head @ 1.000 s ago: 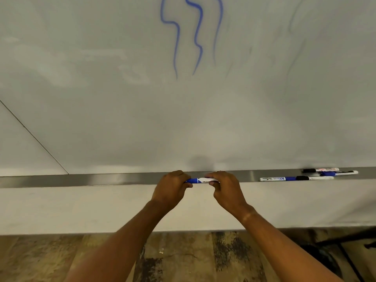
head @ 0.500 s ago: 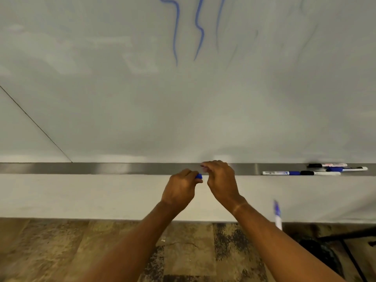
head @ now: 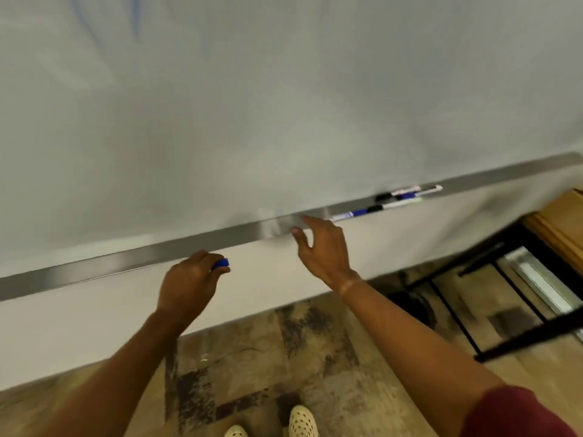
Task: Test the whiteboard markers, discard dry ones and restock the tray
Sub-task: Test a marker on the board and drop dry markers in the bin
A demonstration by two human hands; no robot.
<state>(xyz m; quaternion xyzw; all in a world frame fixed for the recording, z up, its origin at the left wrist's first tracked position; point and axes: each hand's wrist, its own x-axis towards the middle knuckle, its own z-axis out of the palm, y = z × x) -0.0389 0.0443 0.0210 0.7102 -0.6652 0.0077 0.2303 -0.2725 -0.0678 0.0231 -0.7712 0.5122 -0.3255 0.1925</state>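
The left hand (head: 189, 283) was curled into a fist around a blue marker cap (head: 220, 264), which poked out between thumb and forefinger just below the metal tray (head: 132, 261). The right hand (head: 325, 247) held nothing, its fingers spread and loose, the fingertips (head: 304, 217) reaching up to the tray's front edge at about one o'clock from the left hand. The two hands were apart. Further along the tray, toward two o'clock from the right hand, lay a cluster of markers (head: 407, 197): some with black caps, some with blue, lying lengthwise in two rows and blurred. The whiteboard (head: 284, 105) above carried faint blue strokes (head: 135, 14) at its top left. On the patterned floor (head: 252, 357) at six o'clock showed two pale perforated shoes (head: 303, 421).
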